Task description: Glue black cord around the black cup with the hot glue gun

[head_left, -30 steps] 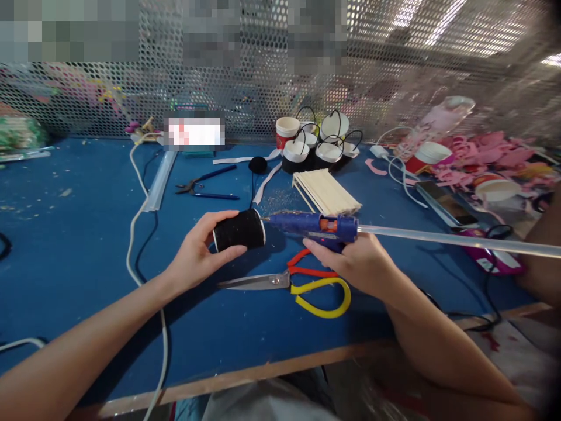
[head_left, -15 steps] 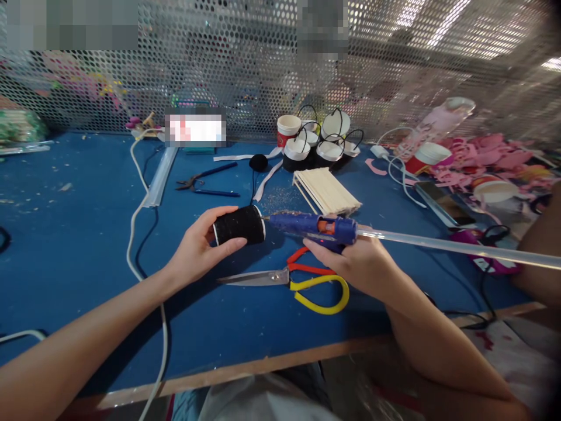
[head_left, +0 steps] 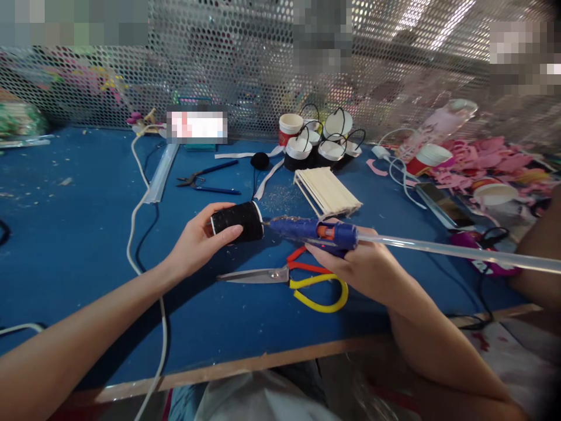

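My left hand [head_left: 197, 245] grips a black-wrapped cup [head_left: 239, 221] lying on its side, its white rim facing right. A blue hot glue gun [head_left: 315, 229] is in my right hand [head_left: 362, 266], its nozzle touching the cup's rim. A long clear glue stick [head_left: 456, 252] juts from the gun's back to the right. Both hands hover over the blue table [head_left: 79, 234].
Scissors with yellow and red handles [head_left: 298, 279] lie just below my hands. Behind are a stack of wooden sticks [head_left: 326, 192], finished black cups with wire handles [head_left: 319, 146], pliers [head_left: 205, 181], a white cable [head_left: 140, 199], a phone [head_left: 440, 203] and pink cutouts [head_left: 491, 155]. Perforated metal mesh [head_left: 245, 70] closes the back.
The cup has been turned slightly in my left hand and shifted a little left. The glue gun's nozzle stays at the rim.
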Available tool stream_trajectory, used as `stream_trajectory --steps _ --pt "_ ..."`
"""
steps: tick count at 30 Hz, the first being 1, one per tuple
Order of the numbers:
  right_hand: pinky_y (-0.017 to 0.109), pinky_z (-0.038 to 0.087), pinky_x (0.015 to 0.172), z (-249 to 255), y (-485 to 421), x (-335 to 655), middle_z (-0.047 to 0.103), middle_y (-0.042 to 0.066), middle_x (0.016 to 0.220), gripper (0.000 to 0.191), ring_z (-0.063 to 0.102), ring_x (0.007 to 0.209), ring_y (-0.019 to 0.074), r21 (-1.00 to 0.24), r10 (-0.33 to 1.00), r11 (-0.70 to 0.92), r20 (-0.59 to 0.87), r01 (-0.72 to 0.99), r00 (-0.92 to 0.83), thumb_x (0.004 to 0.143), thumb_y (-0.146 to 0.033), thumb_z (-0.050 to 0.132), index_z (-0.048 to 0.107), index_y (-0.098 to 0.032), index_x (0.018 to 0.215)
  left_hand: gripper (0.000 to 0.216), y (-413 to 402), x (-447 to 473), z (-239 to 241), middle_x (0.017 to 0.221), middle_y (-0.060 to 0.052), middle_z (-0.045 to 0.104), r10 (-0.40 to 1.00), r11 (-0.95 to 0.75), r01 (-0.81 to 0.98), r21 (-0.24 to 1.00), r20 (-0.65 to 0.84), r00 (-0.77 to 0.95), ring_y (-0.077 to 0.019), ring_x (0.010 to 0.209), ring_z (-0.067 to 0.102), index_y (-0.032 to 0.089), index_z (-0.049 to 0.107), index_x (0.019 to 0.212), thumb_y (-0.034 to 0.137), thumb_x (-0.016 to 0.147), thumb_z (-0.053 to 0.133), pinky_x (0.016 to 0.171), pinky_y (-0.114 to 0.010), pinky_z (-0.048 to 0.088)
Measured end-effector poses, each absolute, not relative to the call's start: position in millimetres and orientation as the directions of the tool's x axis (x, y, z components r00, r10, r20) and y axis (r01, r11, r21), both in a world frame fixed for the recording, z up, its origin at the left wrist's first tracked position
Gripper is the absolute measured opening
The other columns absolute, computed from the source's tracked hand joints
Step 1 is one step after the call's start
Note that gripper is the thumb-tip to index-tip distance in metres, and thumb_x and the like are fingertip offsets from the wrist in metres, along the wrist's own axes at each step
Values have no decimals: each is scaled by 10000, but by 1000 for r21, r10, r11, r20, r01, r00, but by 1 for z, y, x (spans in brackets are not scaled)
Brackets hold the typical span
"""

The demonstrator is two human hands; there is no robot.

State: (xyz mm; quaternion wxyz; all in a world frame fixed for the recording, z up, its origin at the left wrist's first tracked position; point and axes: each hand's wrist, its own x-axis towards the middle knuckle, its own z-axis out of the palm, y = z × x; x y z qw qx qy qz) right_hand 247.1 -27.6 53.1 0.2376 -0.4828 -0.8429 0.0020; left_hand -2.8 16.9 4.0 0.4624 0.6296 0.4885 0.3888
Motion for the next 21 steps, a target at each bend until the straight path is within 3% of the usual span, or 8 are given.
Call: stream_trajectory --steps 6,16,21 --pt "222 354 414 53 -28 247 508 7 491 254 397 412 97 -277 823 533 389 800 -414 821 -281 420 640 -171 761 495 18 -3 1 913 -38 589 966 -149 231 962 92 240 -172 808 554 172 516 1097 418 688 648 704 -292 488" --pt "214 325 380 60 -28 244 421 -18 435 227 302 369 81 -350 857 481 379 804 -348 786 -263 439 634 -174 711 507 17 -5 -3 929 -35 583 951 -225 257 940 154 269 -160 777 566 192 495 1126 385 688 662 674 -278 496" --pt "222 330 379 60 -27 245 473 -2 463 223 333 365 81 -356 869 455 376 816 -321 783 -277 452 639 -172 724 519 15 -6 -8 1006 -47 556 935 -276 266 923 194 296 -163 835 568 213 471 1162 331 698 671 710 -284 504"
